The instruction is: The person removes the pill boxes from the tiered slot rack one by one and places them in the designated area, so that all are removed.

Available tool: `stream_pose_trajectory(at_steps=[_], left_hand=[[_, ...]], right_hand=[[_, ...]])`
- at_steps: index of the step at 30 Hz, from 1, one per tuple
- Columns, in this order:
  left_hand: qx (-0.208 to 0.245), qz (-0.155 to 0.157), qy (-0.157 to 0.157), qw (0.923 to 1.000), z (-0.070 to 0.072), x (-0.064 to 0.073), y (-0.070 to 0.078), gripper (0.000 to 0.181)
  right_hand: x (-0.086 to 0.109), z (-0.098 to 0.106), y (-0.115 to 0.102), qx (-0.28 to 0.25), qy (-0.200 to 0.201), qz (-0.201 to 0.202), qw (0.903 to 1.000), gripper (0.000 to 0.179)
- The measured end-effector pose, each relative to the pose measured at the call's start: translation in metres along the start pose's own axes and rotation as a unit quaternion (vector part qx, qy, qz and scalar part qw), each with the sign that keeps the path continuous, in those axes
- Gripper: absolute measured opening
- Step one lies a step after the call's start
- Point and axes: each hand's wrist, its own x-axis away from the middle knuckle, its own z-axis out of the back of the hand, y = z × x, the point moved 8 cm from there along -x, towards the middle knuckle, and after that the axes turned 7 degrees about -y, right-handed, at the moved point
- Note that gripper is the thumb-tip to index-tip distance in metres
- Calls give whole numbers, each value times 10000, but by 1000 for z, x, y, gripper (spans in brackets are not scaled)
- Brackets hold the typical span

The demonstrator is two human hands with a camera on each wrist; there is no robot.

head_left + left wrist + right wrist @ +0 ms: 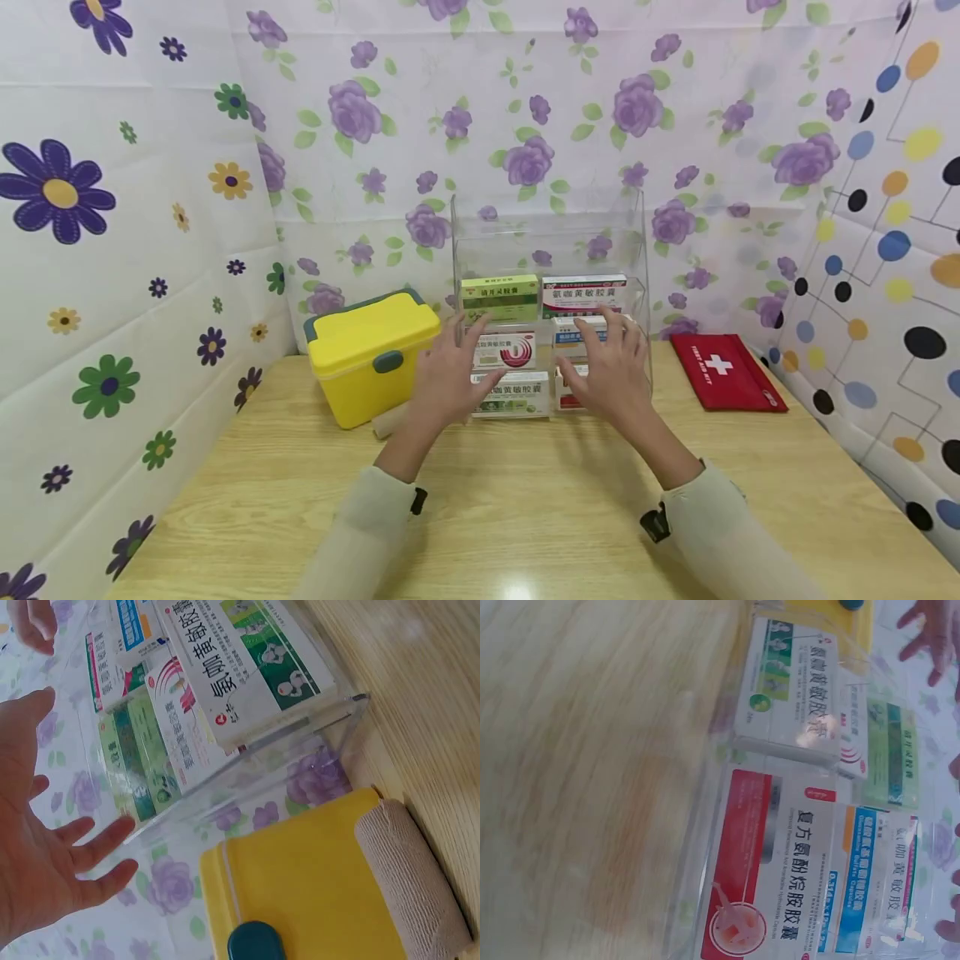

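Both hands are raised before a clear tiered rack (547,225) that holds several medicine boxes. My left hand (446,379), fingers spread and holding nothing, is nearest the rack's left column: a green box (501,304) on top, a white box with a red swirl (517,350) below it, and a white-and-green box (517,393) lowest. My right hand (617,375) is likewise spread, before the right column. It partly hides the white-and-pink box (583,290), the blue-and-white box (859,877) and the red-and-white box (739,855). Whether any fingertip touches the rack, I cannot tell.
Left of the rack stands a yellow case (367,358) with a dark latch. A beige bandage roll (412,877) lies against it, on the wooden table (495,508). At the right lies a red first aid pouch (723,372). Patterned curtains (525,108) surround the table.
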Motion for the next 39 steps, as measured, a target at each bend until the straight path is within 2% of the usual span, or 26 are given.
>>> stream_pose_trajectory(at_steps=[4,7,12,16,21,25,32,39], left_hand=[[465,-74,-18,9989,2,1,-11,84],[704,-82,-157,9974,-5,2,-22,81],[1057,105,-600,9925,-21,1,-41,83],[1246,191,-913,9878,-32,0,-50,88],[1432,212,-1229,9818,-41,2,-56,88],[1387,200,-1329,9812,-49,3,-60,85],[1339,171,-1302,9822,-59,2,-63,84],[1326,339,-1324,9817,-60,-1,-60,87]], right_hand=[[-1,-2,-1,-336,-183,-118,9992,56],[-1,-6,-2,-547,-352,-222,9976,54],[0,-15,-6,-939,-736,-362,9922,48],[1,-25,-9,-1307,-1179,-550,9829,44],[2,-40,-11,-1813,-1701,-749,9657,45],[5,-52,-10,-2236,-1896,-760,9530,43],[8,-67,-10,-2384,-1964,-559,9494,36],[8,-77,-10,-2640,-2161,-765,9369,32]])
